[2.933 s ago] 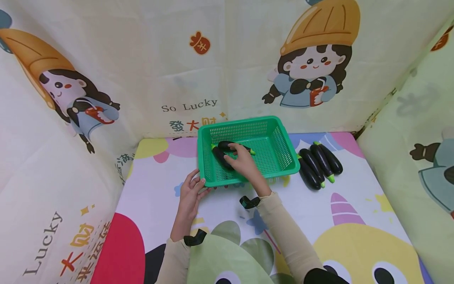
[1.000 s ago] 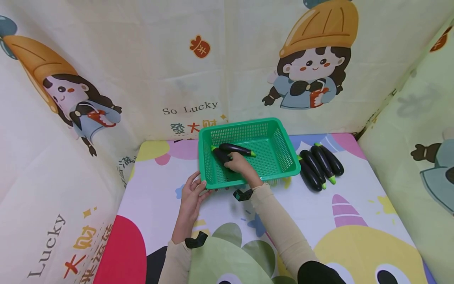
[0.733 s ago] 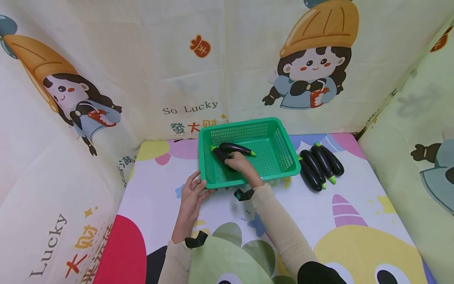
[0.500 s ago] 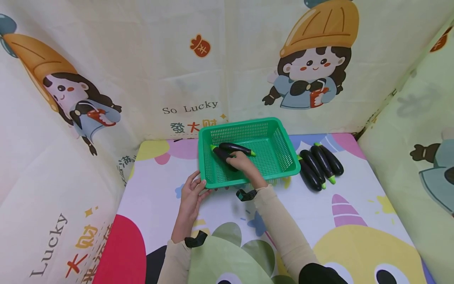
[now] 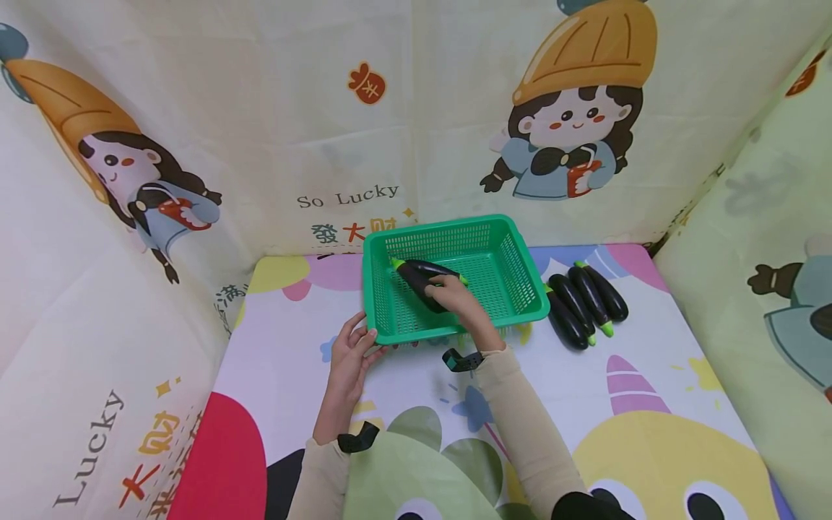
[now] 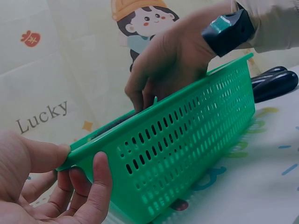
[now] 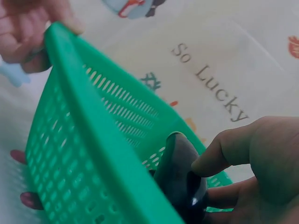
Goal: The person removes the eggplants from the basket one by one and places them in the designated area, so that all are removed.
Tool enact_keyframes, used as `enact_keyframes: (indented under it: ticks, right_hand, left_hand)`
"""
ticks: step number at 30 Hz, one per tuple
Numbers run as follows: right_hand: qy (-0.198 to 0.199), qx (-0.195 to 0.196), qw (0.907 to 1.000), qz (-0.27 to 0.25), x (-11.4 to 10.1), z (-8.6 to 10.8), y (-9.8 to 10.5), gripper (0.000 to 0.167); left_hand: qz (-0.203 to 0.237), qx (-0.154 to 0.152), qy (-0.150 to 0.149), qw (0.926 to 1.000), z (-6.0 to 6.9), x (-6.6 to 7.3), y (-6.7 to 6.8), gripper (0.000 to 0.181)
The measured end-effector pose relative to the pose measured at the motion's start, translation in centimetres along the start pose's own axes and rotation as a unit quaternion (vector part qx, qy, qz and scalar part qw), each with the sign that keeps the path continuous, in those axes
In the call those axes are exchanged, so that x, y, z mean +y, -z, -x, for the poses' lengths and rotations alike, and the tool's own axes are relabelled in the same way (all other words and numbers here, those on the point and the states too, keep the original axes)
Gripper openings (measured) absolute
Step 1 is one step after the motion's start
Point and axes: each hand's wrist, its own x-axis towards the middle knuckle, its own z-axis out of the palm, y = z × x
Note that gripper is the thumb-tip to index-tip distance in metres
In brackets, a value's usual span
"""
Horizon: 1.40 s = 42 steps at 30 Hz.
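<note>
A green plastic basket [image 5: 516,267] with slotted walls stands at the back of the table. My left hand [image 5: 349,357] pinches its near left corner, thumb over the rim and fingers beneath, as the left wrist view shows. Inside, my right hand [image 5: 458,297] grips a dark purple eggplant [image 5: 413,280] near its thick end, its green stem pointing back left. The thumb and fingers sit on either side of this eggplant [image 7: 180,172] in the right wrist view. Behind it lies a second eggplant [image 5: 432,268], partly covered.
Several eggplants [image 5: 588,296] lie side by side on the table to the right of the basket, close to its wall. The tablecloth [image 5: 279,347] has cartoon prints. Printed fabric walls [image 5: 448,108] enclose the back and both sides.
The right hand, first over both eggplants, has taken hold of the front one and shifted it rightward against the other. The left hand and basket stay in place.
</note>
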Motion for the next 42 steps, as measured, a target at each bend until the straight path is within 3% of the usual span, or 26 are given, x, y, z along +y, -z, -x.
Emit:
enact_keyframes:
  ticks: [8, 14, 20, 29, 36, 42]
  right_hand:
    - [0.005, -0.009, 0.9966, -0.082, 0.2, 1.7, 1.5, 0.061]
    - [0.030, -0.016, 0.9849, -0.170, 0.3, 2.8, 2.7, 0.056]
    - [0.064, -0.013, 0.9733, -0.220, 0.5, 4.0, 3.5, 0.053]
    - [0.128, 0.009, 0.9384, -0.321, 1.7, 5.6, 4.0, 0.052]
    - [0.176, 0.031, 0.9040, -0.388, 2.5, 7.2, 4.4, 0.049]
    - [0.197, 0.066, 0.8874, -0.412, 3.7, 8.9, 5.4, 0.045]
  left_hand:
    - [-0.001, 0.006, 0.001, 1.0000, 0.0, 0.1, -0.1, 0.059]
    - [-0.002, 0.005, 0.002, 1.0000, 0.1, 0.1, -0.2, 0.059]
    - [-0.002, 0.003, 0.001, 1.0000, 0.1, 0.4, -0.1, 0.060]
    - [0.002, 0.006, 0.001, 1.0000, 0.0, 0.2, -0.1, 0.060]
    - [0.003, 0.005, -0.004, 1.0000, -0.1, -0.1, -0.1, 0.059]
    - [-0.005, 0.005, -0.009, 0.9999, -0.1, -0.2, 0.0, 0.060]
